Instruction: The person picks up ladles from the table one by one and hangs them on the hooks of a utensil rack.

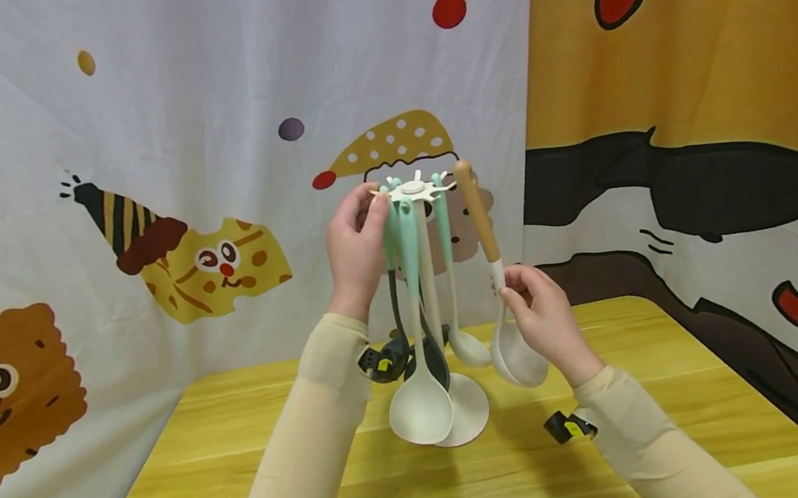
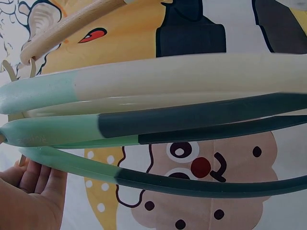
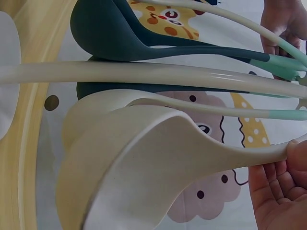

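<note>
A cream utensil rack [image 1: 428, 278] with a round base and a hooked top stands on the table. Several mint-handled utensils hang from it, among them a white ladle [image 1: 422, 408] in front and dark ones [image 3: 110, 33]. My left hand [image 1: 359, 245] pinches the rack's top at its left side, beside the mint handles. On the right, my right hand [image 1: 545, 314] pinches the white lower shaft of a wooden-handled ladle [image 1: 477, 214]. This ladle hangs slightly tilted, bowl down. Its handle's upper end meets a hook tip [image 2: 32, 67] in the left wrist view; whether it is hooked I cannot tell.
The yellow wood-grain table [image 1: 246, 467] extends to both sides of the rack. Close behind it hangs a cartoon-printed curtain [image 1: 216, 97], with another orange, black and white printed cloth [image 1: 685, 81] at the right. Both wrists wear small black cameras.
</note>
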Demonstrator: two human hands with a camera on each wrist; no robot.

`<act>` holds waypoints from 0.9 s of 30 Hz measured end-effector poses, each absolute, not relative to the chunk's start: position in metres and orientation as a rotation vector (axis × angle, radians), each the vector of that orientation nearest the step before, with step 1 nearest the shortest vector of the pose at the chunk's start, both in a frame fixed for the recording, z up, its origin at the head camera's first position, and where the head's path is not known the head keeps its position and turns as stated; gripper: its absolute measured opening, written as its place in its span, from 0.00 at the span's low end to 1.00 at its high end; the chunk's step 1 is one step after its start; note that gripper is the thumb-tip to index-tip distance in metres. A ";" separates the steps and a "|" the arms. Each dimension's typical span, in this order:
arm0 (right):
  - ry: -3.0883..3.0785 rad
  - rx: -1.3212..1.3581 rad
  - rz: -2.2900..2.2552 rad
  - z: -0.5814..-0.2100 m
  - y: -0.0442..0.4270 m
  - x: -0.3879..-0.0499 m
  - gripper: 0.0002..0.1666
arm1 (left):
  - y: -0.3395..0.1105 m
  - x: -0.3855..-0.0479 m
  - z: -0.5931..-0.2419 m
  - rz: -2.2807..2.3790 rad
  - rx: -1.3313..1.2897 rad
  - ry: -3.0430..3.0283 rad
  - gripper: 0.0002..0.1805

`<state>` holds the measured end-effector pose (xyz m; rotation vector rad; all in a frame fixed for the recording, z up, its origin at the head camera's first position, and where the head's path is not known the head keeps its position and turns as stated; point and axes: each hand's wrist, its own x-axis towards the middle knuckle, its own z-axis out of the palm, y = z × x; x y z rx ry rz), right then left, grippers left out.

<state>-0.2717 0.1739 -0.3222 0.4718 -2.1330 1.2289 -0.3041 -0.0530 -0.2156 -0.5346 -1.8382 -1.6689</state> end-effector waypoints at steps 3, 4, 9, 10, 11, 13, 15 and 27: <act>-2.134 0.471 1.232 -0.322 0.173 -0.271 0.07 | -0.053 -0.304 -0.215 -1.673 -0.533 -1.840 0.18; -2.133 0.472 1.232 -0.322 0.173 -0.271 0.07 | -0.053 -0.304 -0.215 -1.673 -0.531 -1.842 0.19; -2.138 0.479 1.234 -0.323 0.171 -0.271 0.07 | -0.052 -0.302 -0.215 -1.678 -0.514 -1.849 0.18; -2.142 0.481 1.233 -0.323 0.171 -0.271 0.07 | -0.052 -0.303 -0.215 -1.677 -0.511 -1.851 0.18; -2.146 0.483 1.234 -0.323 0.171 -0.270 0.07 | -0.053 -0.303 -0.215 -1.677 -0.509 -1.851 0.18; -2.154 0.479 1.237 -0.324 0.170 -0.270 0.07 | -0.053 -0.303 -0.216 -1.675 -0.508 -1.851 0.18; -2.162 0.479 1.241 -0.324 0.169 -0.270 0.07 | -0.053 -0.303 -0.216 -1.670 -0.508 -1.851 0.18; -2.151 0.504 1.266 -0.327 0.164 -0.272 0.08 | -0.052 -0.304 -0.216 -1.682 -0.502 -1.849 0.18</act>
